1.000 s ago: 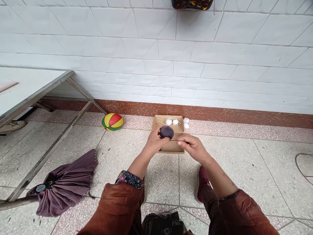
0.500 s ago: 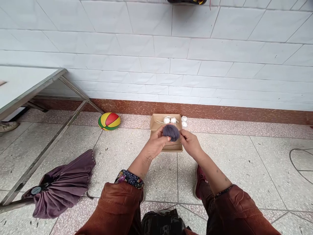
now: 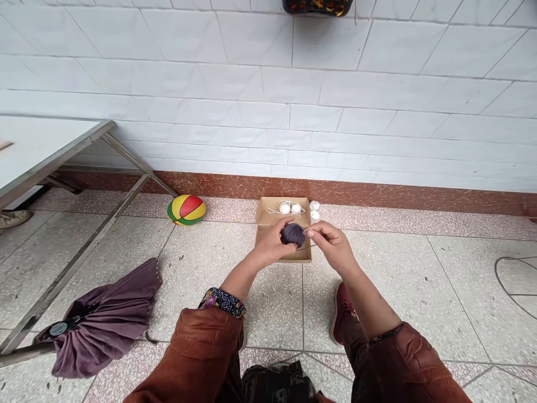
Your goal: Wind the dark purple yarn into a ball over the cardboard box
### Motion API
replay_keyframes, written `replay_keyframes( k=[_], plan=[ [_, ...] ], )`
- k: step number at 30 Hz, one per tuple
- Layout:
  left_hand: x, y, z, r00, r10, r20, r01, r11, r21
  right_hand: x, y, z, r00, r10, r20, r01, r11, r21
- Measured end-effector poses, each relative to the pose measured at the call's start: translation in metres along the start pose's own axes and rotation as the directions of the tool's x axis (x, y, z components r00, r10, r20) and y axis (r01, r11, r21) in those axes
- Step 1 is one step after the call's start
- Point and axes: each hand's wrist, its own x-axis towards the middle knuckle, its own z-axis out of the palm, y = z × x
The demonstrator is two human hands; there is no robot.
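Dark purple-grey yarn wound into a ball [image 3: 292, 235] sits in my left hand [image 3: 272, 243], whose fingers and thumb curve round its left side. At the ball's right edge, the thumb and forefinger of my right hand [image 3: 329, 243] are pinched together on the yarn strand. Below the hands lies an open cardboard box [image 3: 263, 202] on the floor, partly covered by them. Two small white balls of string [image 3: 290, 208] rest in its far part, with loose ends trailing. Just outside the box's right side are two more white balls [image 3: 314, 210].
A red, yellow and green ball [image 3: 187, 210] lies by the wall. To the left stands a metal-framed table [image 3: 54, 148], with a folded purple umbrella [image 3: 111, 319] near its leg. A thin dark cable or wire [image 3: 503, 280] loops at right. My shoe [image 3: 343, 313] is below.
The yarn ball has turned and dropped slightly between my hands. My right hand has shifted a little right, and its pinch on the strand shows more clearly.
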Motion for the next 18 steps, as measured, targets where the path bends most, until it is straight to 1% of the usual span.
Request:
replay_keyframes(
  k=[2,4,6,7,8,10,11,12,13,15,18],
  plan=[
    [0.0,-0.001,0.001,0.989,-0.014,0.15,0.023,0.998,-0.056,0.003,0.01,-0.003,0.993,0.069,-0.095,-0.07,0.997,-0.007],
    [0.001,-0.002,0.002,0.953,0.007,0.304,0.052,0.981,-0.185,0.006,0.024,-0.002,0.98,0.136,-0.148,-0.141,0.99,-0.021],
    [0.003,-0.003,0.003,0.91,0.079,0.406,0.066,0.942,-0.33,0.007,0.038,0.002,0.969,0.196,-0.152,-0.204,0.978,-0.041],
    [0.004,-0.004,0.003,0.902,0.107,0.418,0.08,0.911,-0.405,0.007,0.045,0.004,0.965,0.222,-0.142,-0.232,0.971,-0.058],
    [0.006,-0.005,0.004,0.912,0.114,0.395,0.098,0.872,-0.48,0.006,0.051,0.007,0.961,0.244,-0.129,-0.255,0.964,-0.078],
    [0.01,-0.007,0.007,0.954,0.076,0.292,0.122,0.789,-0.603,0.002,0.062,0.01,0.958,0.25,-0.141,-0.27,0.951,-0.151],
    [0.013,-0.007,0.008,0.977,0.05,0.208,0.099,0.756,-0.647,0.0,0.066,0.011,0.961,0.234,-0.144,-0.259,0.946,-0.192],
    [0.017,-0.008,0.011,0.991,0.012,0.136,0.083,0.739,-0.669,-0.003,0.069,0.011,0.967,0.213,-0.137,-0.24,0.943,-0.231],
    [0.02,-0.009,0.013,0.997,-0.036,0.075,0.077,0.733,-0.676,-0.006,0.071,0.011,0.974,0.19,-0.122,-0.217,0.938,-0.269],
    [0.025,-0.011,0.019,0.992,-0.121,-0.028,0.071,0.734,-0.675,-0.013,0.072,0.01,0.989,0.144,-0.045,-0.151,0.931,-0.333],
    [0.027,-0.015,0.027,0.97,-0.218,-0.106,0.086,0.718,-0.69,-0.026,0.07,0.011,0.987,0.083,0.135,-0.016,0.899,-0.437]
  ],
)
